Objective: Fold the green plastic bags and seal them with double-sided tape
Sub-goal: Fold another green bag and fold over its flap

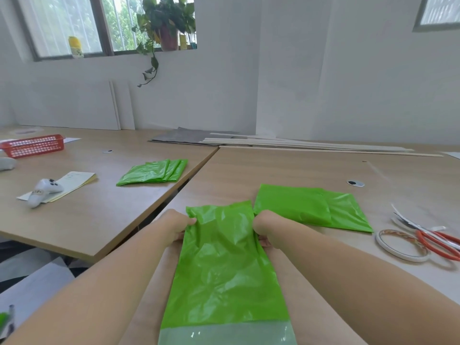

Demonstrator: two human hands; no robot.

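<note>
Green bag (224, 265) lies lengthwise on the near table (273, 168), straight ahead of the person, its far end lifted and crumpled between the two hands. A pale, translucent strip (227, 333) crosses its near end at the bottom edge of the view. The left hand (174, 226) grips the bag's left edge near the far end, thumb on top of the plastic and fingers curled under it. The right hand (267, 227) is clamped on the right edge at the same height, fingers bunched around the gathered film. Both forearms run alongside the bag.

Just beyond the right hand, a flat pile of green bags (298, 205) rests on the same table, its near corner touching or almost touching the held bag. Further right lie a roll of double-sided tape (402, 245) and, just beside it, orange-handled scissors (438, 241) with white strips of backing paper around them.

On the adjoining left table (74, 220), a fanned stack of folded green bags (154, 171) sits near the seam between the tables. Well to its left are a white controller (43, 191) resting on some papers (72, 181), and a red basket (33, 145) beyond them. Long wooden strips (311, 145) lie along the far edge by the wall, and a potted plant (166, 18) stands on the windowsill.
</note>
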